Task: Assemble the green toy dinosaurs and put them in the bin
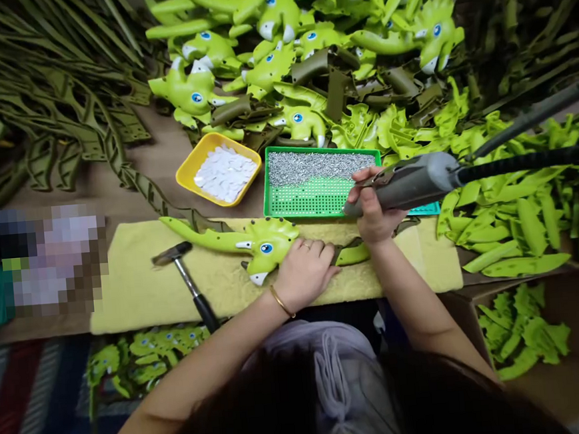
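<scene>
We have the lime-green plastic horned-dinosaur toy (271, 238) lying on a folded yellow towel (139, 289) at the front of the bench (145, 131), its blue-ringed eye facing up; the cloth, we judge, cushions the shell and keeps it from sliding. A black-gripped hammer with a metal head (186, 276) lies to the left on the same towel, its handle angled toward our body, which probably makes it easy to grab. Behind the towel we keep a square yellow plastic bowl (186, 178) of flat white pieces (228, 171) and a green perforated plastic tray (313, 206) of tiny silvery metal parts (310, 165), likely set there for short reaches.

Our left hand (306, 269) is partly closed over the toy beside its head, fingers together and bent, seemingly to steady it; its underside is hidden. Our right hand (377, 217) wraps around a grey cylindrical corded tool (412, 184), keeping it raised, tip near the tray's right end, clear of the toy.
</scene>
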The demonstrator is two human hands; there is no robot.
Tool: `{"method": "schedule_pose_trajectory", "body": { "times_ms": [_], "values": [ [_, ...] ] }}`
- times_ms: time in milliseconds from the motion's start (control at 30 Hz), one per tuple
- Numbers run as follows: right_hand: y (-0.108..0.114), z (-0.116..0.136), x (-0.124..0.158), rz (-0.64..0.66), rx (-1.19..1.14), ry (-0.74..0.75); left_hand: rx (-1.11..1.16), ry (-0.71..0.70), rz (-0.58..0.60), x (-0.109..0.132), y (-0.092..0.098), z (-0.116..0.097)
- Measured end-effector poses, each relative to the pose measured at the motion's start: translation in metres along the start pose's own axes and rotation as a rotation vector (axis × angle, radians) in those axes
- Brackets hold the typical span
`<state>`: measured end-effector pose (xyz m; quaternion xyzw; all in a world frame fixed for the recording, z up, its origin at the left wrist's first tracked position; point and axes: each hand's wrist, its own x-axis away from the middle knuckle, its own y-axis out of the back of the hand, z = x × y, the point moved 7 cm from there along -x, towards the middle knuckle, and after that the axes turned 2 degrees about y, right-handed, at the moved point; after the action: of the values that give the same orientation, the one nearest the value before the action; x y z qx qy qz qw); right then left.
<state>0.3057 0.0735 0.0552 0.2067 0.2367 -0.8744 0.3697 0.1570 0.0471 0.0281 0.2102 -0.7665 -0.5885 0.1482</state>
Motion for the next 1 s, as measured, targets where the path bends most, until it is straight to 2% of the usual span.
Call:
{"method": "schedule_pose_trajectory", "body": {
  "times_ms": [200,300,433,500,567,733,867,1000],
  "values": [
    [-0.002,-0.008,0.003,0.007,-0.004,0.01,0.008,-0.017,0.004,0.0,0.0,0.001],
    [-0.006,-0.001,-0.003,0.016,0.017,0.014,0.007,-0.016,-0.007,0.001,-0.001,0.002],
    [0.002,0.041,-0.014,0.006,-0.009,0.101,0.011,-0.029,-0.042,0.001,-0.001,0.002],
    [0.016,0.064,-0.014,-0.026,0.033,0.159,0.006,-0.04,-0.055,0.001,-0.002,0.001],
    [0.032,0.076,-0.007,-0.056,0.098,0.162,0.001,-0.043,-0.065,0.0,-0.002,0.001],
    [0.064,0.08,0.018,-0.096,0.172,0.15,-0.015,-0.052,-0.117,0.0,-0.001,0.0],
    [0.068,0.083,0.024,-0.082,0.196,0.221,-0.024,-0.06,-0.132,-0.001,0.0,-0.001],
    [0.068,0.07,0.03,-0.041,0.115,0.173,-0.034,-0.061,-0.127,-0.001,-0.001,-0.001]
  ]
}}
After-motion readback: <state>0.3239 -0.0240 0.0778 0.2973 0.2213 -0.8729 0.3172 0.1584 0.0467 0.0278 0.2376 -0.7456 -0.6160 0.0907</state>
